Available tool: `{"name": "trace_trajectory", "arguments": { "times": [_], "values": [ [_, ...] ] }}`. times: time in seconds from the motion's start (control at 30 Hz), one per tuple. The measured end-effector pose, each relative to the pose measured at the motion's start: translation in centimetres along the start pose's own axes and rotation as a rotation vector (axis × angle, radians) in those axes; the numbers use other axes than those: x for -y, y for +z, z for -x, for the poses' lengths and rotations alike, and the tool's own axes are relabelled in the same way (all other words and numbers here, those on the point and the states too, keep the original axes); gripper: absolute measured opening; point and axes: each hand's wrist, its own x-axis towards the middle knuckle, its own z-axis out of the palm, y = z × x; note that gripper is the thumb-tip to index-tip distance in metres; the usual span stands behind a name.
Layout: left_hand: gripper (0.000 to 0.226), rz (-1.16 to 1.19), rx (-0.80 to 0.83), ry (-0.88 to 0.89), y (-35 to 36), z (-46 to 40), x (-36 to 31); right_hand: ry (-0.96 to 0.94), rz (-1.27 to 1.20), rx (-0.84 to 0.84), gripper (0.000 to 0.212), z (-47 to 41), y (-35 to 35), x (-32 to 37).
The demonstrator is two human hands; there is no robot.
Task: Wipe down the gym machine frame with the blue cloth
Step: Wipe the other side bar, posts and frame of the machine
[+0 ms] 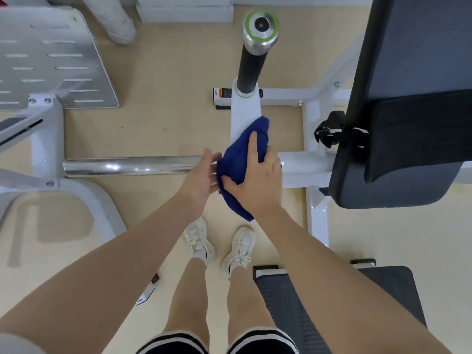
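Nearest the camera, two bare legs stand in white shoes (199, 238) on the pale floor (158, 60), with both forearms reaching forward and down over them. A dark ribbed step (286, 297) lies just right of the feet.

The right hand (255, 180) lies palm down on the cloth (237, 159), its forefinger stretched forward along the fabric and its thumb hooked round the cloth's left edge, so the hand grips the cloth and presses it against the frame (304, 164). The blue cloth is bunched where the frame's white upright plate meets the white cross tube; its top reaches up the plate and its lower end hangs free below the wrist.

The left hand (201, 175) is just left of the cloth, palm turned toward it, fingers relaxed and slightly spread. Its fingertips touch the cloth's edge where the chrome bar (127, 166) ends; it clasps nothing.

Farther off, a black handle (249, 67) with a silver, green-ringed cap rises from the plate. The dark seat pad (398, 154) is at right, and a slotted white footplate (51, 62) at far left.
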Motion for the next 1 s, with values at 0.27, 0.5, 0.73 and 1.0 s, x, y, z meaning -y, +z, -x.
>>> {"name": "trace_trajectory", "arguments": {
  "times": [0.27, 0.5, 0.73, 1.0],
  "values": [
    [0.046, -0.061, 0.054, 0.063, 0.5, 1.4, 2.6, -0.676, 0.327, -0.151, 0.073, 1.7, 1.5, -5.0],
    [0.066, -0.31, 0.211, 0.232, -0.3, 1.2, 4.5, -0.234, -0.443, -0.114, 0.074, 4.4, 3.9, -5.0],
    [0.074, -0.53, 0.411, 0.564, -2.9, -2.3, 7.5, -0.023, -1.156, -0.231, 0.07, 5.9, 7.9, -4.4],
    [0.07, -0.477, 0.412, 0.883, -3.2, -6.7, 9.6, -0.07, -0.914, -0.324, 0.039, 1.8, 17.0, -7.0]
  ]
}}
